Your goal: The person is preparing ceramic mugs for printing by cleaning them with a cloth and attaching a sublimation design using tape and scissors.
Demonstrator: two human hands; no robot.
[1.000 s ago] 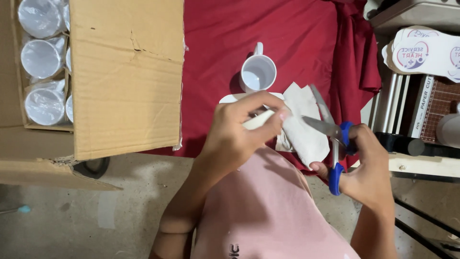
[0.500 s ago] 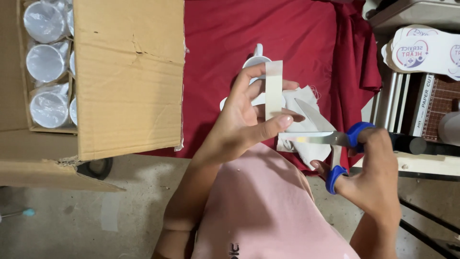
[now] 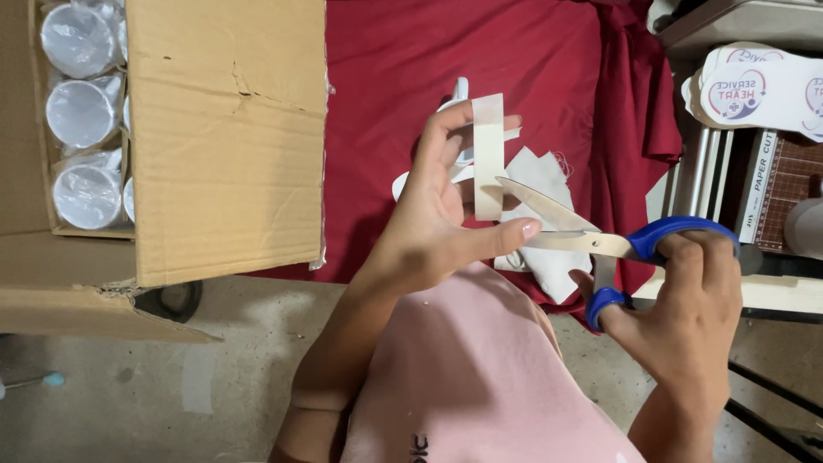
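Over the red cloth on the surface, I see my left hand holding a cream strip of tape upright, pinched between thumb and fingers, its lower end just above the thumb. My right hand is closed through the blue handles of the scissors, thumb in the upper loop and fingers in the lower. Their blades stand parted, the tips reaching the strip's lower right edge.

To cut cleanly, I judge that the strip should stay taut and flat across the blades, with the scissors square to its long edges, so the cut runs straight and not slanted. My left thumb lies just beneath the lower blade, so it should stay clear of the closing edges; that is the main risk I see.

Behind the left hand sits a white mug, mostly hidden, and scraps of white paper lie on the cloth beside it. An open cardboard box of wrapped mugs stands well to the left, its flap overhanging the cloth's left side. On the right, a paper cutter and stacked printed cutouts sit near the right hand, so room is tighter there. Open cloth lies between box and hands.
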